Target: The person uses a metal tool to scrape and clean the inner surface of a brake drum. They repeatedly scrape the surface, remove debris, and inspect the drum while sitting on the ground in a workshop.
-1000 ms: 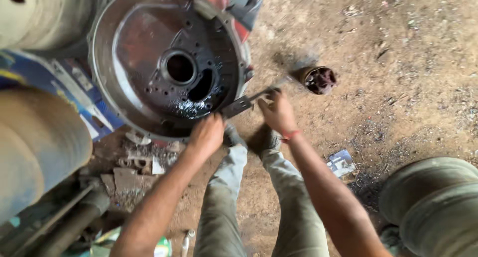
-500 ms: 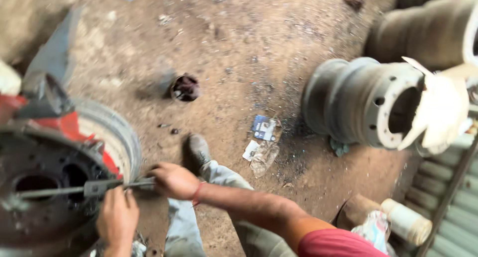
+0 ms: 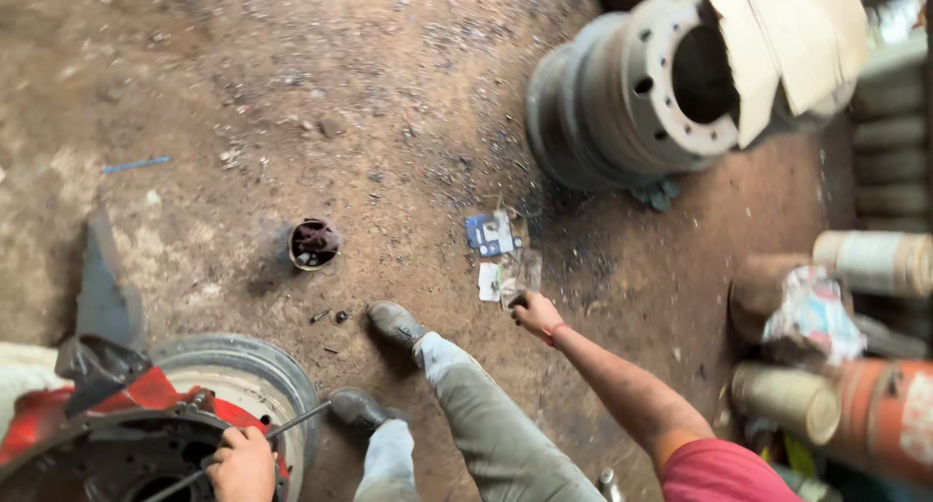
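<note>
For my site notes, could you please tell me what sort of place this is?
Probably a vehicle repair yard: steel wheel rims lie on a bare dirt floor, and the left hand holds a metal rod at a greasy housing.

The left hand [image 3: 241, 465] stayed low at the left, fingers curled shut. The right hand [image 3: 535, 316] reached forward on an outstretched arm.

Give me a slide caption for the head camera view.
Left hand grips a metal rod at the round housing; right hand reaches to paper scraps on the dirt floor.
</note>
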